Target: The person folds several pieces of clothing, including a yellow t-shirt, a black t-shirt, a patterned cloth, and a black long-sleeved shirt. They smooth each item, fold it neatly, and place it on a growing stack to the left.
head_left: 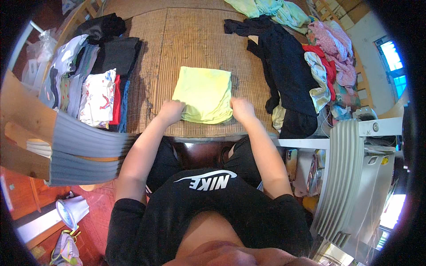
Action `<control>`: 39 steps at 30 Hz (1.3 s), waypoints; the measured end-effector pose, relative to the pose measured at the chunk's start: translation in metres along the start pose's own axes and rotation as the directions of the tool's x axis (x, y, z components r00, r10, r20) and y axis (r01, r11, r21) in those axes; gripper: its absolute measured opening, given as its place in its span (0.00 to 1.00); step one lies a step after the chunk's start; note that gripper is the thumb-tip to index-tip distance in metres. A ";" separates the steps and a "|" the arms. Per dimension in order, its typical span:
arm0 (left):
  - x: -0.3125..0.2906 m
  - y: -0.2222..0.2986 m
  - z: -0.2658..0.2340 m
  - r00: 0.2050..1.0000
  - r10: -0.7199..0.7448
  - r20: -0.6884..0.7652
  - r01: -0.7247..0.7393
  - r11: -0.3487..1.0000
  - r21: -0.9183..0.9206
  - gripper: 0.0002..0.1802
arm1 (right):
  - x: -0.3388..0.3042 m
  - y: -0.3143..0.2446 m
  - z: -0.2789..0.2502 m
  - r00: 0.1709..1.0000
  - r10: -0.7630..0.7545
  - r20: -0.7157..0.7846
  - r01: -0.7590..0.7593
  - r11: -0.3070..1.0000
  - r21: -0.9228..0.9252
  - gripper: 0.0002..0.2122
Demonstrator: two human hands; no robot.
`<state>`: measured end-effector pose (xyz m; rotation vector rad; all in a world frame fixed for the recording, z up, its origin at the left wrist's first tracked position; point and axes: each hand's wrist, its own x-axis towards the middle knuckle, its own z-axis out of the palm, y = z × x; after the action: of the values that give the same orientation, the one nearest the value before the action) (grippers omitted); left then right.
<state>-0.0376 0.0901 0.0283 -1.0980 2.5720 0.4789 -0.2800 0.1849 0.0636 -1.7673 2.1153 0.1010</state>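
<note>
A yellow-green cloth garment (204,93), folded into a rough square, lies flat on the brown woven mat (153,57) in front of me. At its near left edge my left hand (172,111) is closed, with the fabric's edge at its fingers. My right hand (242,109) is closed on the near right edge in the same way. The cloth's near edge is rounded and slightly wrinkled, while its far edge lies fairly straight. What kind of garment it is, the folds do not show.
Folded clothes stand in stacks at the left, among them a white patterned one (97,98) and a dark one (120,55). Loose black clothing (284,66), a pink dotted cloth (333,40) and pale green fabric (275,11) lie at the right. Bed rails edge both sides.
</note>
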 end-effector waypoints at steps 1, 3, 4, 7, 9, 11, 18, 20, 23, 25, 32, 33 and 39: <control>0.002 0.009 -0.004 0.993 -0.002 -0.117 -0.007 0.997 -0.078 0.07 | 0.006 -0.001 0.005 0.985 -0.041 -0.168 0.045 0.999 0.017 0.10; 0.019 0.021 0.009 0.937 0.063 -0.344 -0.119 0.982 -0.144 0.09 | 0.026 -0.003 0.022 0.937 0.026 -0.350 0.012 0.994 0.107 0.09; 0.028 0.028 0.016 0.885 0.094 -0.456 -0.187 0.968 -0.165 0.09 | 0.040 -0.001 0.034 0.923 0.138 -0.360 -0.073 0.980 0.186 0.09; 0.038 0.044 0.036 0.833 0.081 -0.548 -0.249 0.938 -0.241 0.13 | 0.043 -0.010 0.046 0.929 0.315 -0.194 -0.244 0.916 0.319 0.11; 0.058 0.044 0.034 0.847 0.040 -0.529 -0.207 0.943 -0.261 0.16 | 0.038 -0.006 0.054 0.920 0.383 -0.088 -0.335 0.881 0.333 0.15; 0.085 0.042 0.025 0.852 -0.005 -0.523 -0.140 0.962 -0.236 0.19 | 0.031 -0.010 0.054 0.928 0.368 -0.065 -0.328 0.886 0.329 0.15; 0.187 0.068 -0.013 0.856 0.159 -0.491 -0.316 0.914 -0.255 0.18 | 0.017 -0.020 0.048 0.910 0.414 0.004 -0.410 0.899 0.152 0.10; 0.202 0.074 -0.019 0.895 0.243 -0.374 -0.339 0.916 -0.214 0.14 | 0.016 -0.017 0.044 0.903 0.422 0.083 -0.428 0.900 0.077 0.09; 0.217 0.075 -0.019 0.868 0.018 -0.496 -0.290 0.830 -0.477 0.11 | 0.007 -0.014 0.037 0.908 0.386 0.164 -0.388 0.922 -0.021 0.09; 0.232 0.061 -0.010 0.851 0.001 -0.525 -0.301 0.820 -0.487 0.11 | 0.008 -0.016 0.042 0.898 0.393 0.195 -0.398 0.917 -0.015 0.09; 0.179 0.046 -0.014 0.794 0.039 -0.607 -0.338 0.858 -0.387 0.10 | 0.015 -0.026 0.015 0.918 0.393 -0.048 -0.380 0.909 0.172 0.17; 0.159 0.048 -0.016 0.802 0.113 -0.587 -0.335 0.898 -0.284 0.11 | 0.021 -0.027 0.023 0.948 0.306 -0.086 -0.295 0.948 0.119 0.19; 0.091 0.033 0.045 0.913 -0.116 -0.390 0.052 0.984 -0.170 0.33 | 0.040 -0.031 0.079 0.989 0.144 -0.037 -0.140 0.985 0.098 0.32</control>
<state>-0.1160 0.0726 -0.0423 -1.4916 2.8539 0.4842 -0.2368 0.1641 -0.0174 -1.5771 2.2374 -0.0012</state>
